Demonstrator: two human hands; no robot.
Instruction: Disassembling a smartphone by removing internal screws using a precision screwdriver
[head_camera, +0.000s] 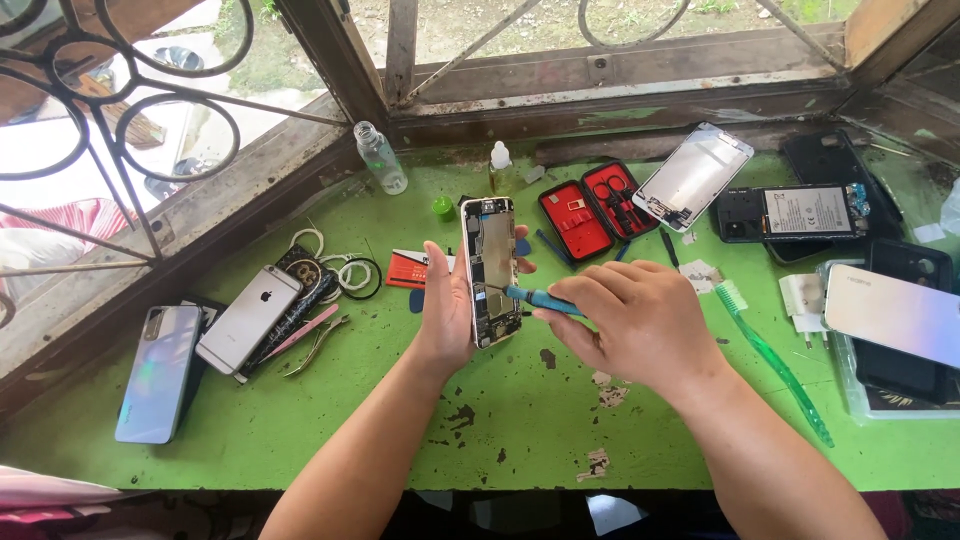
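Note:
My left hand (447, 310) grips an opened phone (490, 265) upright on its long edge, its back cover off and the inner parts facing right. A small blue-handled screwdriver (540, 299) is pinched in my right hand (635, 320), with its tip touching the phone's inside near the middle. Both hands hover over the green table (400, 420), close to its centre.
At the left lie two phones (160, 372) (248, 318), pink tweezers (303, 330) and coiled cables (345, 272). A red tool case (595, 210), a loose screen (693, 175), a stripped phone with battery (795, 212), a green toothbrush (770, 360) and a small bottle (380, 157) lie behind and right.

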